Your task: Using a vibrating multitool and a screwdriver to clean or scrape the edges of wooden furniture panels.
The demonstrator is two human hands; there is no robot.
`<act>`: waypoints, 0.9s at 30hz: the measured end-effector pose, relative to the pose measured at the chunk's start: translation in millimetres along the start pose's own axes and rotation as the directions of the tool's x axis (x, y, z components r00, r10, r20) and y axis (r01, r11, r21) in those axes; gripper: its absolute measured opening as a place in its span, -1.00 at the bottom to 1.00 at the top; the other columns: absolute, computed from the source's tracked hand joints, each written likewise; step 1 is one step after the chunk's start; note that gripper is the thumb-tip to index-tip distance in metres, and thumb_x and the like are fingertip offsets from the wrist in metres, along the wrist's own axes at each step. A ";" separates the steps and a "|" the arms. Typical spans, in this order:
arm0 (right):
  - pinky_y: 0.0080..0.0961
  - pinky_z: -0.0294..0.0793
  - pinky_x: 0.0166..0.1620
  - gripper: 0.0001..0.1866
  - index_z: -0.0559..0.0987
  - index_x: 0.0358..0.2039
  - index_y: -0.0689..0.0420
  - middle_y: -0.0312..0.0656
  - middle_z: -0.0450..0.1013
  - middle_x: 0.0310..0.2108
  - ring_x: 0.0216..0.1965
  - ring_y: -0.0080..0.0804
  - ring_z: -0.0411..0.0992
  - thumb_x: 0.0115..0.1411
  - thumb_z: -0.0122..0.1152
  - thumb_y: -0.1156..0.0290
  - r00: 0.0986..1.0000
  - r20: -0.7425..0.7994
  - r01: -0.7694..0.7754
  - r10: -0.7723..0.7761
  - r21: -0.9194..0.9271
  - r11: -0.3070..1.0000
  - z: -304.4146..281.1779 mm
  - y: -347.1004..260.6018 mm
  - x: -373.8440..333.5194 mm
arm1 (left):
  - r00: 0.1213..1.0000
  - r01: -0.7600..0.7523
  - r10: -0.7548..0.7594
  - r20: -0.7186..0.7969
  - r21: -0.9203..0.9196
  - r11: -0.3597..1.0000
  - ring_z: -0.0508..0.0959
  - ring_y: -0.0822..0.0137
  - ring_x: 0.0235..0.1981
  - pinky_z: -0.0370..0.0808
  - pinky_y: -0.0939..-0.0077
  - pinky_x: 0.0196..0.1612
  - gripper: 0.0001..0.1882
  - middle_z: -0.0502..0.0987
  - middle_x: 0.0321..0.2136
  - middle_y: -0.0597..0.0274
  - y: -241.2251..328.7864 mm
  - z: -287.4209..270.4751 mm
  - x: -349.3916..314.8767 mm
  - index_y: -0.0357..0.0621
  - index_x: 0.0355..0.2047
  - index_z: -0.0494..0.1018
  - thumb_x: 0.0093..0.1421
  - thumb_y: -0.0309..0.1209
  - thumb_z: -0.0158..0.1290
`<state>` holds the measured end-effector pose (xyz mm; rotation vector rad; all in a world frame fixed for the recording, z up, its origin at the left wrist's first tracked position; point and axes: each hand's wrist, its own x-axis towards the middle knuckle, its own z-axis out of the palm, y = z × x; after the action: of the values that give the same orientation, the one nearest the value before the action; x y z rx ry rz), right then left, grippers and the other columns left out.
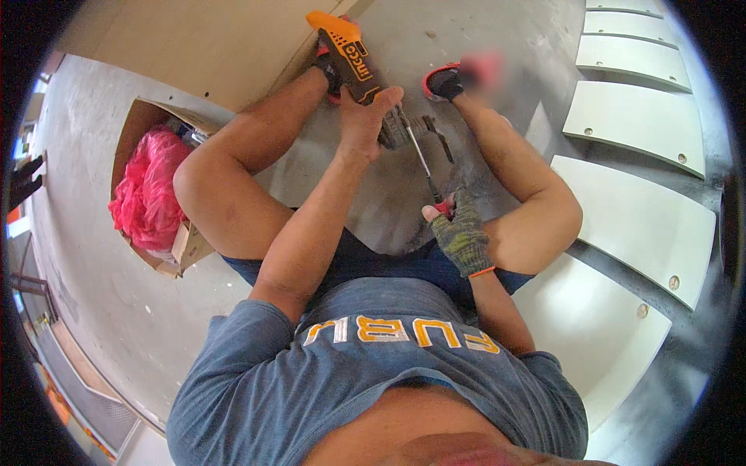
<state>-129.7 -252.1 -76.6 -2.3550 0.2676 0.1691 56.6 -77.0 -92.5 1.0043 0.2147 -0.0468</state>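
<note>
My bare left hand (364, 120) is closed around the black body of an orange-and-black angle grinder (346, 50), held between my legs with its orange end pointing away. The grinder's grey head and thin dark disc (440, 140) sit just right of that hand, the disc seen nearly edge-on. In a camouflage-patterned glove, my right hand (464, 233) grips the red-and-black handle of a screwdriver (420, 155). Its long metal shaft slants up and left to the grinder's head beside my left fingers. Exactly where the tip touches is hard to make out.
Left of my knee stands an open cardboard box (186, 247) with a crumpled pink plastic bag (153, 190) in it. Pale panels (633, 225) with round holes lie in a row on the right. A large beige board (186, 46) is at the far left.
</note>
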 end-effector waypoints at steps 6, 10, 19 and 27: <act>-0.25 0.43 -0.19 -0.63 0.47 -0.25 0.16 -0.10 0.42 -0.37 -0.35 -0.14 0.42 0.08 0.34 0.17 0.989 0.117 -0.106 0.090 0.146 0.984 -7.6 0.1 1.8 | 0.960 0.265 -0.278 0.031 -0.419 0.868 0.59 0.17 -0.43 0.58 0.13 -0.39 -0.58 0.54 -0.38 0.12 3.3 -11.1 5.2 -0.11 -0.12 0.35 0.22 -0.04 0.05; -0.27 0.42 -0.19 -0.62 0.46 -0.23 0.16 -0.13 0.40 -0.38 -0.36 -0.18 0.40 0.06 0.36 0.20 0.997 0.040 -0.069 0.064 0.135 0.988 -3.2 -3.7 -0.8 | 0.969 0.226 -0.246 0.002 -0.400 0.888 0.58 0.10 -0.40 0.56 0.04 -0.32 -0.44 0.54 -0.36 0.10 -0.5 -12.9 7.0 -0.11 -0.12 0.38 0.22 0.15 -0.08; -0.25 0.42 -0.18 -0.71 0.50 -0.29 0.19 -0.02 0.44 -0.36 -0.31 -0.09 0.41 0.15 0.25 0.23 0.984 0.136 -0.154 0.119 0.293 0.944 3.3 18.1 -1.2 | 0.961 0.262 -0.276 0.026 -0.412 0.873 0.59 0.12 -0.42 0.58 0.10 -0.39 -0.57 0.53 -0.38 0.13 -12.0 -10.8 7.1 -0.09 -0.10 0.34 0.19 -0.05 0.07; -0.24 0.41 -0.19 -0.69 0.51 -0.29 0.19 -0.01 0.44 -0.37 -0.31 -0.08 0.42 0.16 0.25 0.18 0.992 -0.123 0.018 -0.016 0.010 1.000 -10.4 -20.6 -5.5 | 1.000 -0.006 0.006 -0.006 0.036 0.999 0.54 0.40 -0.44 0.57 0.47 -0.41 -0.54 0.48 -0.44 0.32 -5.6 -3.5 1.6 -0.05 -0.20 0.30 -0.05 -0.58 0.29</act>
<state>-129.7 -244.2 -54.2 -2.3592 0.3070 0.0142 56.9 -77.0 -99.2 1.0408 0.2174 -0.0420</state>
